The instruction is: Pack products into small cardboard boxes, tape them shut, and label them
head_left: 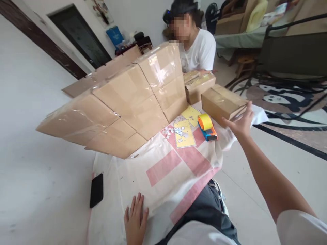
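Observation:
My right hand (241, 120) grips the near right end of a small brown cardboard box (222, 100), thumb on its front side and fingers along its right edge. The box rests at the table's right side. My left hand (136, 217) lies flat on the tablecloth (122, 177), fingers spread, with nothing in it. Close to the box stands a blue and orange tape dispenser (208, 131) with a yellow roll of tape (205, 121). Two yellow printed sheets (185, 137) lie beside it, with small white pieces (168, 131) near them.
A wall of taped cardboard boxes (127, 98) stands along the table's far left side. More small boxes (200, 86) sit behind the held one. Across the table is a person in a white shirt (200, 51). A black phone (96, 190) lies at the left edge.

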